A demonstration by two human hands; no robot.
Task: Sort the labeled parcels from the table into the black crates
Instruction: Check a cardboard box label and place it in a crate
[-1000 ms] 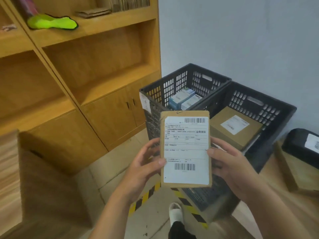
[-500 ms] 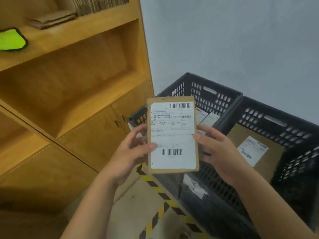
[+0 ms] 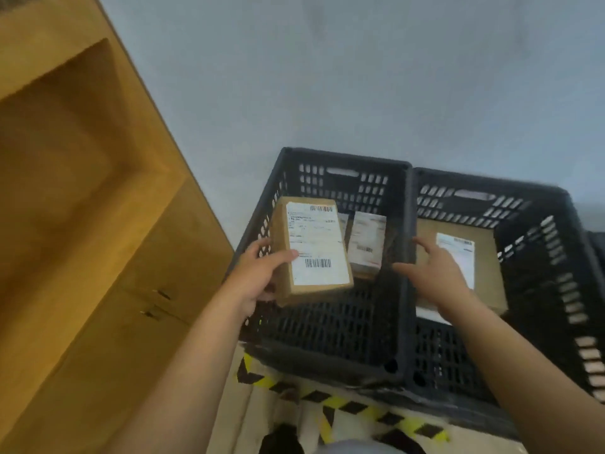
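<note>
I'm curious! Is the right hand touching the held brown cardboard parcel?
Apart. Head view: black plastic crate shows between right hand and brown cardboard parcel; left hand grips it.

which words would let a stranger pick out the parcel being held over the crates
Right of the wooden cabinet, two black crates stand side by side. Over the left crate, the left hand grips a brown cardboard parcel with a big white barcode label. It alone is held up; the small pale boxes and the flat parcel lie inside the crates.
</note>
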